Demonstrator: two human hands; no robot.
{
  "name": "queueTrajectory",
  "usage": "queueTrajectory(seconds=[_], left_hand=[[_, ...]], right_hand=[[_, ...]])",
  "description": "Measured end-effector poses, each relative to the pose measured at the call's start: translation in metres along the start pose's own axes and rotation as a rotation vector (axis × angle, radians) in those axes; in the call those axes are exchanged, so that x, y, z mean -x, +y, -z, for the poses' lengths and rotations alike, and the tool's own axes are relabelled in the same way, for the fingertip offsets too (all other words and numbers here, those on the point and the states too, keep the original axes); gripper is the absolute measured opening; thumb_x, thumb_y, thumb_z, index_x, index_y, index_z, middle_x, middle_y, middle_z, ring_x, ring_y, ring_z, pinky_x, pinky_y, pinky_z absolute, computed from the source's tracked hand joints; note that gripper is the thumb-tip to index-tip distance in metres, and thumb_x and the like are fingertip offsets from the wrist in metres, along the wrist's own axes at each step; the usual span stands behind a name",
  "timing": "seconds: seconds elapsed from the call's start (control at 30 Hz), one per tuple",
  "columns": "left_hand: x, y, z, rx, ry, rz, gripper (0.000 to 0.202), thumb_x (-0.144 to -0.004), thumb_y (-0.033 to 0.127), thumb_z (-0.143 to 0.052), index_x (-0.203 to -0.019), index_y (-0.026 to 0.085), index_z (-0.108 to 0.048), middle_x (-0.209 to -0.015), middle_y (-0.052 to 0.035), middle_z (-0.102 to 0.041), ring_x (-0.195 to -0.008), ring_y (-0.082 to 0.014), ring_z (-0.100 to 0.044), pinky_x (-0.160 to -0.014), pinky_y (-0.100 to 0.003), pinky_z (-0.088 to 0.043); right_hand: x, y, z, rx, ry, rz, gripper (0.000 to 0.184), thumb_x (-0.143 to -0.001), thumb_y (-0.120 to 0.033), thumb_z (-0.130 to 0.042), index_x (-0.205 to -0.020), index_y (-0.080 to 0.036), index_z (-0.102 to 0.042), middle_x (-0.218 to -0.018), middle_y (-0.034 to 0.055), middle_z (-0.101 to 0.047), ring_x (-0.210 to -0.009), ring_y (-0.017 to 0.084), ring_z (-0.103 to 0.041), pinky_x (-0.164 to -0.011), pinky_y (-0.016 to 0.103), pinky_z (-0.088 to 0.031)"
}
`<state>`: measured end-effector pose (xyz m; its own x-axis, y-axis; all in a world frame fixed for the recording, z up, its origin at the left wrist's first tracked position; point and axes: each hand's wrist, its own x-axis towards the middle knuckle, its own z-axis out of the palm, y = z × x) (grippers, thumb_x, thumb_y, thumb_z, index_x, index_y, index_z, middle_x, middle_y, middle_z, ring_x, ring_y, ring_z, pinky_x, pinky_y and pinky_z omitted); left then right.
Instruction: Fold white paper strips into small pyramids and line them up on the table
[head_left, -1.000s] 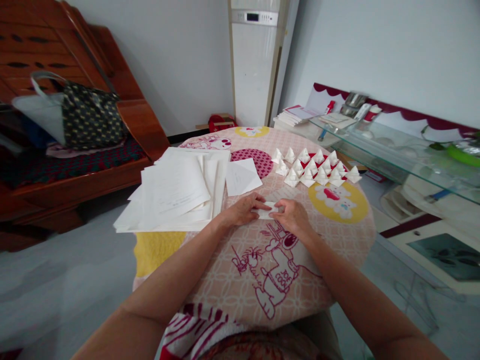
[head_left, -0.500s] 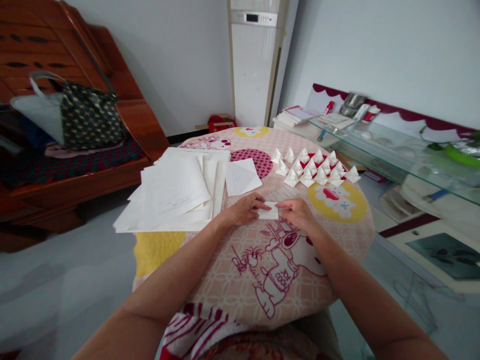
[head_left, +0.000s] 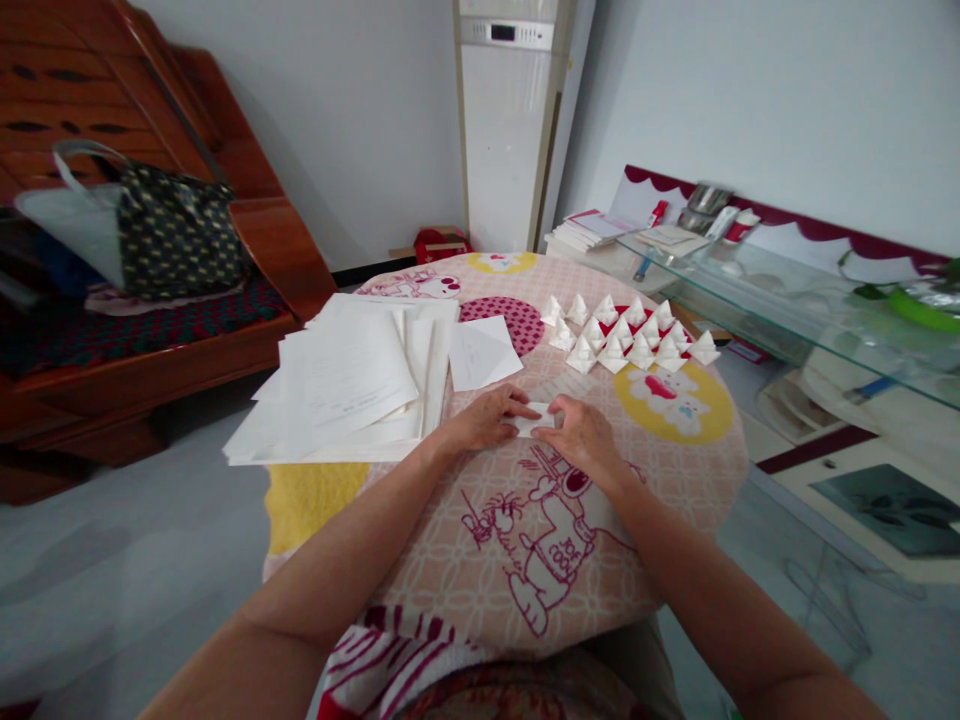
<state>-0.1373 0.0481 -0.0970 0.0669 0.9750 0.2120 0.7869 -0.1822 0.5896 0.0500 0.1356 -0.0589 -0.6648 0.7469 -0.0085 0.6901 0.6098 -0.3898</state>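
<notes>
A small folded sheet of white paper (head_left: 531, 422) lies on the cloth-covered table between my hands. My left hand (head_left: 491, 415) grips its left end, fingers bent over the paper. At the right end, my right hand (head_left: 583, 432) is closed on the edge, thumb and forefinger curled in over it. Beyond them stand several folded white paper boats (head_left: 613, 350) in rows, each with a pointed peak. Nearer my left hand is a loose white sheet (head_left: 484, 352), beside a stack of white paper (head_left: 341, 380).
The round table has a pink patterned cloth (head_left: 480, 560). To the right, a glass shelf (head_left: 810, 310) holds books, cups and metal containers. A wooden bench (head_left: 262, 240) with a dark patterned bag (head_left: 176, 230) stands at the left. A tall white air conditioner (head_left: 502, 130) is behind.
My right hand has shifted left along the folded paper, covering more of it, with thumb and forefinger now curled over its edge. My left hand stays in place.
</notes>
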Motion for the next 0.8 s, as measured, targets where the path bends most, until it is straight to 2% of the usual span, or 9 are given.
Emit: queueTrajectory(seconds=[0.13, 0.27, 0.47, 0.67, 0.73, 0.8], left_hand=[[0.001, 0.010, -0.004, 0.025, 0.079, 0.094, 0.044, -0.072, 0.011, -0.067, -0.112, 0.025, -0.079, -0.121, -0.0067, -0.064, -0.104, -0.0217, -0.065, -0.098, -0.039, -0.054], [0.001, 0.011, -0.005, 0.063, 0.083, 0.129, 0.045, -0.070, 0.010, -0.066, -0.110, 0.025, -0.080, -0.121, -0.0064, -0.065, -0.102, -0.0210, -0.065, -0.096, -0.039, -0.055], [0.003, -0.002, 0.006, 0.071, -0.012, 0.042, 0.055, -0.067, 0.003, -0.064, -0.114, 0.028, -0.078, -0.128, -0.0038, -0.066, -0.112, -0.0220, -0.064, -0.104, -0.041, -0.052], [0.009, -0.004, 0.024, 0.117, -0.118, -0.042, 0.068, -0.064, -0.005, -0.055, -0.120, 0.029, -0.074, -0.139, -0.0027, -0.063, -0.125, -0.0235, -0.061, -0.109, -0.040, -0.049], [0.010, -0.004, 0.025, 0.156, -0.112, -0.039, 0.066, -0.065, -0.005, -0.054, -0.119, 0.028, -0.074, -0.139, -0.0037, -0.064, -0.124, -0.0225, -0.062, -0.104, -0.038, -0.052], [0.011, -0.001, 0.022, 0.190, -0.049, -0.016, 0.057, -0.071, -0.002, -0.054, -0.117, 0.025, -0.074, -0.133, -0.0052, -0.067, -0.118, -0.0208, -0.065, -0.098, -0.036, -0.055]], right_hand=[[0.002, -0.002, -0.002, 0.037, 0.001, 0.025, 0.043, -0.081, -0.047, -0.077, -0.112, -0.019, -0.068, -0.100, 0.0119, -0.076, -0.092, 0.026, -0.069, -0.076, 0.032, -0.046], [-0.001, 0.001, 0.001, 0.006, -0.016, 0.009, 0.038, -0.078, -0.035, -0.079, -0.111, -0.019, -0.070, -0.098, 0.0100, -0.076, -0.089, 0.024, -0.068, -0.076, 0.031, -0.046], [-0.008, 0.010, 0.005, -0.129, -0.067, 0.017, 0.039, -0.070, -0.015, -0.075, -0.109, -0.017, -0.074, -0.084, 0.0039, -0.073, -0.075, 0.018, -0.065, -0.070, 0.027, -0.045], [-0.012, 0.019, 0.006, -0.239, -0.105, 0.033, 0.041, -0.067, -0.010, -0.068, -0.106, -0.016, -0.077, -0.076, 0.0026, -0.072, -0.068, 0.017, -0.063, -0.065, 0.025, -0.045], [-0.013, 0.023, 0.007, -0.301, -0.126, 0.028, 0.041, -0.065, -0.009, -0.067, -0.105, -0.015, -0.077, -0.071, 0.0009, -0.070, -0.064, 0.016, -0.062, -0.062, 0.024, -0.044], [-0.013, 0.027, 0.007, -0.404, -0.156, -0.044, 0.042, -0.068, -0.010, -0.065, -0.109, -0.015, -0.075, -0.065, -0.0010, -0.068, -0.057, 0.014, -0.060, -0.056, 0.023, -0.044]])
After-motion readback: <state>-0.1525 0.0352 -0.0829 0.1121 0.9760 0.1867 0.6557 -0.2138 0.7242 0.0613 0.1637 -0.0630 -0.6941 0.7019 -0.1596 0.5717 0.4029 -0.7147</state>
